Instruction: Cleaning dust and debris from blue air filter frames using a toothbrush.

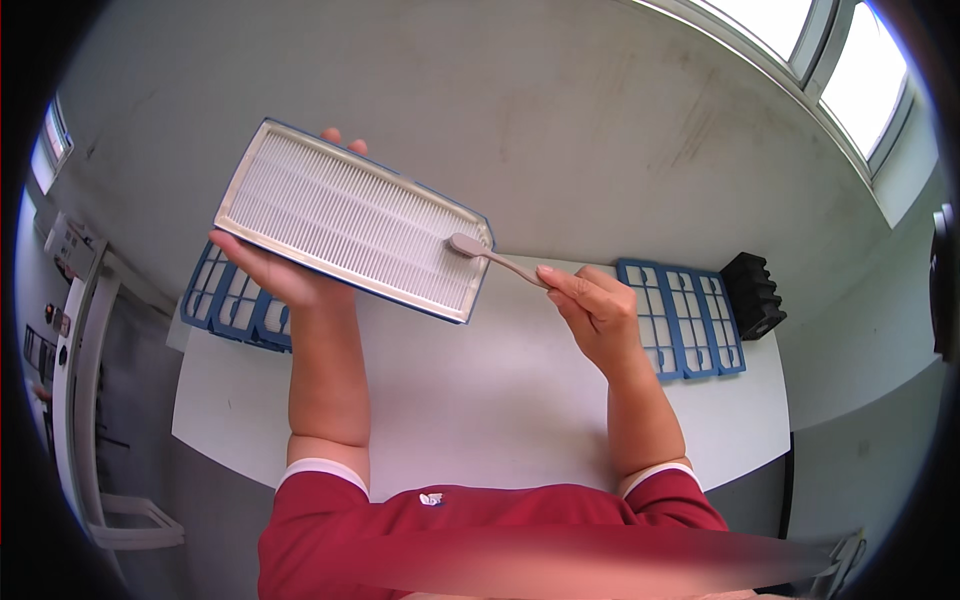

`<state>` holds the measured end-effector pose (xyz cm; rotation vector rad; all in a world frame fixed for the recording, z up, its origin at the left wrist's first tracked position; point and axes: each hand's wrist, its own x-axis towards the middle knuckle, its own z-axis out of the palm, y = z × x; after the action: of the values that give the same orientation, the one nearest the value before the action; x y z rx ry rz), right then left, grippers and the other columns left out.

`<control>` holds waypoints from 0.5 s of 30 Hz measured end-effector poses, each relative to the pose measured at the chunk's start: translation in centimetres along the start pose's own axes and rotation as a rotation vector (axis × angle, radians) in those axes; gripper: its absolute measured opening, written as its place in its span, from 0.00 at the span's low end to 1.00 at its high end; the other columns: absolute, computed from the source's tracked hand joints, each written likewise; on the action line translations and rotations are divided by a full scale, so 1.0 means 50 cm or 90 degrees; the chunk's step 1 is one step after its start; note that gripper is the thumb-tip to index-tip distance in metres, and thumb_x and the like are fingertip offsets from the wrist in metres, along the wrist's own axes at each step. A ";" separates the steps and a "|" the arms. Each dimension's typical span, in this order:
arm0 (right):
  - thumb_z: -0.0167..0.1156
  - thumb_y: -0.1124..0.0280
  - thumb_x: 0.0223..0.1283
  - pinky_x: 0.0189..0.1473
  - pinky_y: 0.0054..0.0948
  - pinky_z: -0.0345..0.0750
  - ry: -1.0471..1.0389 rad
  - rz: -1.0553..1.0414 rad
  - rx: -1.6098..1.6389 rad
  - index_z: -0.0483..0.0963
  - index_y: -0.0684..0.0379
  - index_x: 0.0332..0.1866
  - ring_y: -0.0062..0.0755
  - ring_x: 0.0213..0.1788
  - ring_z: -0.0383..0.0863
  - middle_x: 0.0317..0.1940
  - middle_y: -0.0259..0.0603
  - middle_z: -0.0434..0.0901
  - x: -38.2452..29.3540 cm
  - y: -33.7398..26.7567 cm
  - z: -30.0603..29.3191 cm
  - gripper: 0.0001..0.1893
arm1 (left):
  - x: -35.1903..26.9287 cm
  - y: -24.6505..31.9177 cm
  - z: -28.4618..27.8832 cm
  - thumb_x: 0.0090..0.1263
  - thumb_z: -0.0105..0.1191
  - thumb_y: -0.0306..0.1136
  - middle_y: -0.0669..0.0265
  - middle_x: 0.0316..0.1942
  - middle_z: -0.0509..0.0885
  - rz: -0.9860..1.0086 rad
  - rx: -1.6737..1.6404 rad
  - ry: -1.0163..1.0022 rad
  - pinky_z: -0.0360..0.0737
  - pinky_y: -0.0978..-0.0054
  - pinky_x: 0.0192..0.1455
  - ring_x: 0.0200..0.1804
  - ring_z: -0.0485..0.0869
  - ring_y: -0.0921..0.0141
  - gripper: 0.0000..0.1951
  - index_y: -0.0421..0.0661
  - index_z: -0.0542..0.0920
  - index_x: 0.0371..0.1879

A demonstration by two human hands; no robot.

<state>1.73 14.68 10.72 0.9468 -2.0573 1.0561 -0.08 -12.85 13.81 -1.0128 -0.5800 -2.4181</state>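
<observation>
My left hand point(285, 274) holds up a rectangular pleated air filter point(345, 217) from behind, with fingertips showing over its upper edge. The filter has white pleats, a pale inner border and a blue outer frame, and it tilts down to the right above the table. In my right hand point(596, 311) is a small pinkish-beige brush point(514, 266), pinched by its thin handle. The brush's head lies over the pleats near the filter's right end; its bristles are hidden beneath it.
On the white table point(480, 397), several blue-framed filters point(232, 300) lie at the left, partly behind my left arm. More blue-framed filters point(682, 319) lie at the right, beside a black ridged block point(752, 296). A grey wall point(480, 112) rises behind the table.
</observation>
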 end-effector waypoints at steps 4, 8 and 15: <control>0.64 0.82 0.46 0.19 0.24 0.65 0.010 -0.008 -0.012 0.80 0.53 0.46 0.26 0.17 0.66 0.15 0.35 0.67 0.002 0.002 0.001 0.19 | 0.001 0.000 -0.003 0.59 0.24 0.74 0.42 0.59 0.66 -0.003 -0.016 -0.030 0.71 0.41 0.55 0.58 0.69 0.42 0.45 0.52 0.60 0.66; 0.64 0.83 0.46 0.19 0.24 0.65 0.059 0.006 -0.037 0.80 0.54 0.46 0.26 0.17 0.66 0.15 0.35 0.67 0.006 0.002 -0.005 0.19 | 0.000 0.004 0.002 0.59 0.24 0.74 0.42 0.60 0.66 -0.014 -0.024 -0.037 0.72 0.42 0.55 0.58 0.69 0.42 0.44 0.52 0.60 0.66; 0.64 0.84 0.45 0.19 0.24 0.65 0.015 0.010 -0.006 0.80 0.54 0.46 0.26 0.17 0.66 0.15 0.35 0.67 0.002 -0.001 -0.006 0.20 | 0.003 0.008 -0.009 0.58 0.24 0.75 0.43 0.59 0.66 0.035 0.023 -0.022 0.73 0.44 0.55 0.58 0.70 0.44 0.45 0.52 0.60 0.66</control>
<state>1.77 14.88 10.94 0.9093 -2.0520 1.0598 -0.18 -13.45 13.73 -1.0432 -0.5969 -2.3391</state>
